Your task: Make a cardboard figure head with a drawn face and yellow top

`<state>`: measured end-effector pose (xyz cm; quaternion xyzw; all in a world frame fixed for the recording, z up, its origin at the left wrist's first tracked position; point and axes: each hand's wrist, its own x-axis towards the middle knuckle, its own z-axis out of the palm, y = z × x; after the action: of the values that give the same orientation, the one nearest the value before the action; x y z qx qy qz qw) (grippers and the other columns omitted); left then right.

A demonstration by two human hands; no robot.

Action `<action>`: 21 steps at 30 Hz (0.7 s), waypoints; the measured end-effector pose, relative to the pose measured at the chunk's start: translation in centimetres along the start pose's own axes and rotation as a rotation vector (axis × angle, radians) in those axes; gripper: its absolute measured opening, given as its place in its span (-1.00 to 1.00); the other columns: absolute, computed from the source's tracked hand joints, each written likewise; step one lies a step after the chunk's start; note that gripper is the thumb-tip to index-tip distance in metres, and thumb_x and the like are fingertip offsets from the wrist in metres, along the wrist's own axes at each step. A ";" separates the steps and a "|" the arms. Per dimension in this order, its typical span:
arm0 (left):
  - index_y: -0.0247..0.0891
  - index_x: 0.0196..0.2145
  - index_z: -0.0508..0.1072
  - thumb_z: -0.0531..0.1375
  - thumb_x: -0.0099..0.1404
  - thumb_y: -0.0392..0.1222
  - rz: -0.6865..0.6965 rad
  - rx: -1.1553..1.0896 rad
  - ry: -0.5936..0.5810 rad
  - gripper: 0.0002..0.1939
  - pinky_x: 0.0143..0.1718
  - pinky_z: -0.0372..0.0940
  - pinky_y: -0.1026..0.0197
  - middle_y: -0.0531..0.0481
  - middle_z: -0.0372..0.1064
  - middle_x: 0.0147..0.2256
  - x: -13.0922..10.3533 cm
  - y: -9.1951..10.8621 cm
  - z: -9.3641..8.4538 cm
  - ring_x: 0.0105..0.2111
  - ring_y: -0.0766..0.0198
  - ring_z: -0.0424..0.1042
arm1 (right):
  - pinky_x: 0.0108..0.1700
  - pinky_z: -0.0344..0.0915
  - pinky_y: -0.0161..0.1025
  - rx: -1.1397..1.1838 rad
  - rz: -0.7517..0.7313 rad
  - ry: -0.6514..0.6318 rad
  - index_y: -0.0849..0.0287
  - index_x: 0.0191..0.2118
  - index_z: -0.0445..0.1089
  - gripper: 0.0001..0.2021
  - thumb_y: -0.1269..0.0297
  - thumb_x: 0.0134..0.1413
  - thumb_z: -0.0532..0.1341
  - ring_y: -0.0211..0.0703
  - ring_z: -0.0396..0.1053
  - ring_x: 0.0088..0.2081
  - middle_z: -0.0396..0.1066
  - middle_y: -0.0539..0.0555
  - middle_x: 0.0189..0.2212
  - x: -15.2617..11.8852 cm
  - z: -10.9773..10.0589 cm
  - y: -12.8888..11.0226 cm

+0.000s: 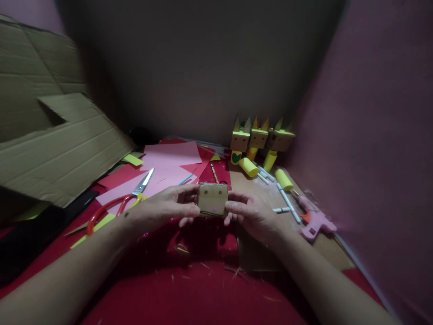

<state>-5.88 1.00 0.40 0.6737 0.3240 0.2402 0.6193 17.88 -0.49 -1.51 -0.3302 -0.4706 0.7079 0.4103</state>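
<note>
Between both hands, a small cardboard box [213,198] faces me above the red cloth. It bears two dark round eyes, small pink marks and a dark line along its lower edge. My left hand [184,205] grips its left side, thumb at the lower front corner. On the right side, my right hand [245,210] pinches it the same way, fingers behind. Red-handled scissors [118,198] lie left of my left hand on pink paper [172,155]. A pencil [214,173] rests just beyond the box.
Three cardboard-headed figures [259,137] with pointed ears stand at the back right. Yellow paper tubes [283,179], several markers [288,203] and a pink glue gun [318,221] lie on a cardboard sheet [259,253]. Large cardboard [50,135] leans at left. Scraps dot the red cloth [189,289].
</note>
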 end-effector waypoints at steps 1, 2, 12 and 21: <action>-0.02 0.29 0.28 0.28 0.26 -0.07 -0.003 0.002 0.003 -0.35 -0.45 0.21 0.27 -0.10 0.43 -0.07 0.0 -0.1 0.0 -0.38 0.29 0.30 | -0.37 0.31 -0.20 0.003 -0.001 -0.002 0.21 -0.19 0.53 -0.57 0.22 -0.27 0.51 -0.19 0.33 -0.37 0.45 0.14 -0.25 0.0 0.0 0.1; -0.02 0.29 0.28 0.28 0.26 -0.07 -0.006 0.003 0.006 -0.35 -0.45 0.22 0.26 -0.10 0.42 -0.06 0.0 -0.1 -0.1 -0.37 0.28 0.30 | -0.37 0.31 -0.21 0.008 -0.003 -0.003 0.21 -0.19 0.54 -0.57 0.22 -0.27 0.51 -0.20 0.33 -0.37 0.45 0.14 -0.23 0.1 -0.1 0.1; -0.06 0.25 0.33 0.32 0.20 -0.04 -0.014 0.033 0.064 -0.34 -0.45 0.22 0.28 -0.07 0.43 -0.16 0.3 -0.1 -0.1 -0.31 0.19 0.33 | -0.40 0.28 -0.27 -0.077 -0.067 -0.046 0.20 -0.02 0.54 -0.50 0.20 -0.16 0.49 -0.24 0.36 -0.41 0.49 0.17 -0.16 0.3 -0.6 0.5; -0.06 0.31 0.25 0.30 0.24 -0.02 0.003 0.095 0.073 -0.29 -0.47 0.26 0.29 -0.10 0.44 -0.17 0.3 -0.3 -0.3 -0.37 0.24 0.31 | -0.40 0.33 -0.20 -0.016 -0.059 0.043 0.16 0.00 0.49 -0.44 0.25 -0.23 0.50 -0.27 0.39 -0.48 0.47 0.13 -0.12 0.3 -0.3 0.6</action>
<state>-5.96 1.45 0.13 0.6937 0.3564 0.2498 0.5739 17.82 -0.27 -2.23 -0.3346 -0.4767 0.6844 0.4386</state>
